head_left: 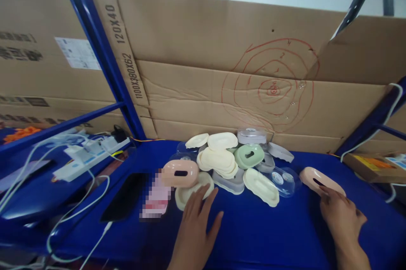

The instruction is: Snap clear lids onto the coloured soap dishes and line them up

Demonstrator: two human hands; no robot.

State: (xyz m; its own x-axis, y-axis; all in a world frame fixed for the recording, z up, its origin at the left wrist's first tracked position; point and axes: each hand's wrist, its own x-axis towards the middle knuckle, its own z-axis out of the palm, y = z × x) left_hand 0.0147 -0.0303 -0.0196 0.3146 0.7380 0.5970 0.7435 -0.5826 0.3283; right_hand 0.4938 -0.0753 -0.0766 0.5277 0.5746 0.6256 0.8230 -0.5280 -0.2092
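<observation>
— Where the left hand (pixel 196 219) lies flat, its fingers (pixel 204 196) are spread, with the tips on the near edge of a cream oval shell (pixel 182 199) at the pile's seven o'clock. Nothing is pinched.
— And the right?
— The right hand (pixel 342 217) has its fingers (pixel 326 193) close together, tips laid on the near rim of a pink oval shell (pixel 312 176). That shell sits alone on the blue worktop (pixel 260 227), at three o'clock from the pile (pixel 234 160) and just beside a clear lid (pixel 283 181). No closed grip shows.
— How would these shells handle?
— They are likely thin moulded plastic: light, stiff, and smooth enough to skate on the worktop. The slot in the pink oval shell's top, or its long rims, look the surest hold. Pressing on one edge may tip it.
— Beyond them?
— A black phone (pixel 127 196) at nine o'clock, a power strip (pixel 91 155) at ten, and cardboard (pixel 222 92) behind.
</observation>
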